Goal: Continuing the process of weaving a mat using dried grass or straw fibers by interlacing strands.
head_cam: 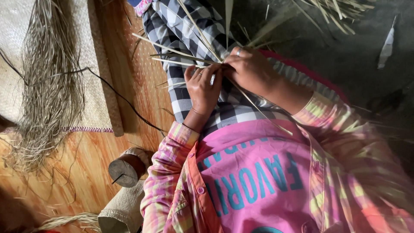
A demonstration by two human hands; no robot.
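Several pale, thin plant strips [172, 51] meet in a bunch over my lap, which is covered by a black-and-white checked cloth [181, 26]. My left hand [202, 88] pinches the strips where they cross, its fingers curled around them. Just to its right, my right hand [252, 69], with a ring on one finger, grips the same crossing point from the other side. Loose ends fan out up and to the left, and one long strip [263, 113] trails down under my right wrist. Striped pink-and-yellow sleeves cover both forearms.
A bundle of dry fibres [47, 86] lies on a woven mat [92, 64] at the left. A black cord [125, 101] crosses the wooden floor. A wooden cylinder [125, 170] and a rolled mat [120, 211] sit at the lower left. More strips [327, 11] lie at the top right.
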